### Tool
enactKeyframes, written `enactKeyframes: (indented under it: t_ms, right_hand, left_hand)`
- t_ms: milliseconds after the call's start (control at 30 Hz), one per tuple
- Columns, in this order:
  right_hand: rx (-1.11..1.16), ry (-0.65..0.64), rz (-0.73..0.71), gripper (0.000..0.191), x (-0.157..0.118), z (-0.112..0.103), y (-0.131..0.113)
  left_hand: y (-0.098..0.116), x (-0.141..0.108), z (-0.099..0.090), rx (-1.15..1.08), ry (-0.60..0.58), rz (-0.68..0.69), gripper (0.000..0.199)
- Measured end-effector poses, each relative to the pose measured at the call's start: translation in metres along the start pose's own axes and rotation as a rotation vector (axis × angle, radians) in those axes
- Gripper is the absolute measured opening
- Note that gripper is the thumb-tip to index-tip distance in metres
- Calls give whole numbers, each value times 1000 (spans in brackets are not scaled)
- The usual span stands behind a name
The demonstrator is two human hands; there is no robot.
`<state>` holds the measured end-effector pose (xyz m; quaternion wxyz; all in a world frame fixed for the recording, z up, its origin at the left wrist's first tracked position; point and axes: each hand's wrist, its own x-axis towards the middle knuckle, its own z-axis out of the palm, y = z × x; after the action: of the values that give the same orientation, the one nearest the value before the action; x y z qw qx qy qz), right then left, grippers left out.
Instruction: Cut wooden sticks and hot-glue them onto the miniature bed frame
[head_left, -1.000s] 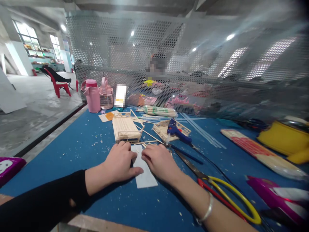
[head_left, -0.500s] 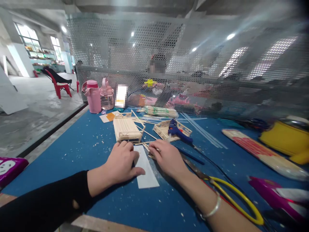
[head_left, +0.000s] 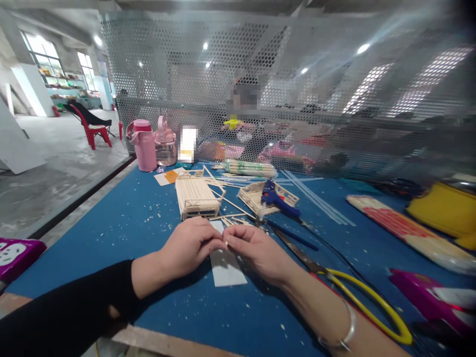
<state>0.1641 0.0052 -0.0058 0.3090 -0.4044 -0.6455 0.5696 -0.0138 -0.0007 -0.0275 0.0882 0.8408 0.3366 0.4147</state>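
My left hand [head_left: 189,246] and my right hand [head_left: 256,248] meet fingertip to fingertip above a white paper strip [head_left: 228,270]. A tiny pale piece shows between the right thumb and fingers; it looks like a stick end. The left fingers are pressed together, and whatever they pinch is hidden. Just beyond the hands stands a small bed-like frame of wooden sticks [head_left: 197,196]. Loose short sticks [head_left: 232,219] lie behind the right hand. A blue glue gun [head_left: 277,198] rests on a second stick-built tray [head_left: 251,198].
Yellow-handled scissors [head_left: 372,300] lie beside my right forearm, near a black cable. Further right are a bag of sticks [head_left: 405,228] and a purple box [head_left: 427,302]. A pink thermos [head_left: 144,148] stands back left. A person sits behind the perforated screen [head_left: 178,74].
My right hand has drawn back from the loose sticks and closed in on my left, with a small pale piece in its fingers. The left thumb has lifted off the paper and closed in.
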Motion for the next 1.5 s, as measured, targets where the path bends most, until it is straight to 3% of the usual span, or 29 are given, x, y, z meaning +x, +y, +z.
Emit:
enactKeyframes:
  t_ms: [333,633,767,867,933,1100,1300,1500]
  right_hand:
    - [127,60,-19,42,1,1,9]
    - [-31,81,-100,41,4,5,13]
    - [-272,121,-177,29,5,-4,4]
    - [-564,116,-252,18,2,-14,-4]
    - [-769,59,-292,16,1,-16,-6]
    - [-1242,-61,-343,19,5,-4,2]
    - [-1260,-66,-351,16,9,5,7]
    - [-1088,67,-340,15,8,-2,1]
  left_hand:
    - [2,0,-2,57,206,164,14]
    - [4,-1,-1,32,279,130,13]
    - [2,-2,-2,-15,132,1,22]
    - [0,-2,-3,14,-107,-162,66]
    - [1,-2,-2,67,-238,-212,85]
    - [5,-2,1,205,-379,-204,86]
    - [8,0,0,264,-429,-222,80]
    - [8,-2,2,271,-404,-203,76]
